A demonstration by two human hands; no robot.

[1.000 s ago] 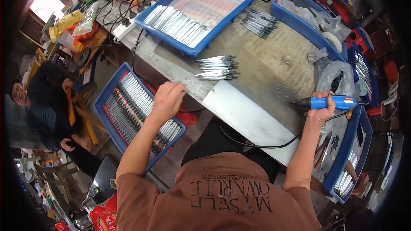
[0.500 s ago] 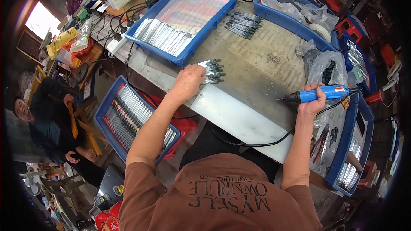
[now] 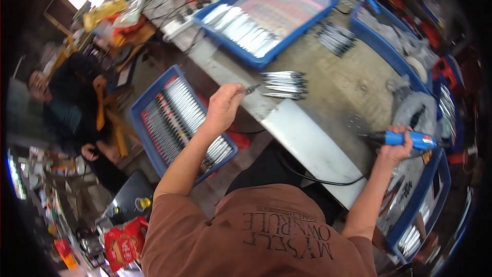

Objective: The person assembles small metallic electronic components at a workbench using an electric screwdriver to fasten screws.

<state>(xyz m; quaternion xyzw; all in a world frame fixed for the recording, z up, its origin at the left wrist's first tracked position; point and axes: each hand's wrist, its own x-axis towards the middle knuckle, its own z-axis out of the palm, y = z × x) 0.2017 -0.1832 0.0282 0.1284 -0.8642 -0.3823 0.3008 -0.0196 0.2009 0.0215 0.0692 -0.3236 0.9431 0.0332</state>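
Note:
My left hand [image 3: 224, 106] is closed in a pinch at the near table edge. The dark end of a slim pen-like piece [image 3: 251, 89] sticks out past its fingertips; the rest is hidden by the hand. Just right of it, a bundle of silver pen-like rods with dark ends [image 3: 283, 84] lies on the table. At the right, my right hand [image 3: 397, 146] wraps around a blue electric screwdriver [image 3: 417, 140], whose dark nose points left over the table. Below both hands, a white board [image 3: 312, 146] lies along the near edge.
A large blue tray [image 3: 261, 65] holds silver rods at the back. Another blue tray [image 3: 154, 166] with rows of rods sits lower left. A second bundle [image 3: 335, 39] lies farther back. Blue bins stand along the right. A black cable [image 3: 328, 181] crosses the board. A person [image 3: 66, 107] sits at left.
The view has shifted, so the table sits farther right. My left hand has come away from the rod bundle with a dark-ended piece. My right hand still holds the electric screwdriver.

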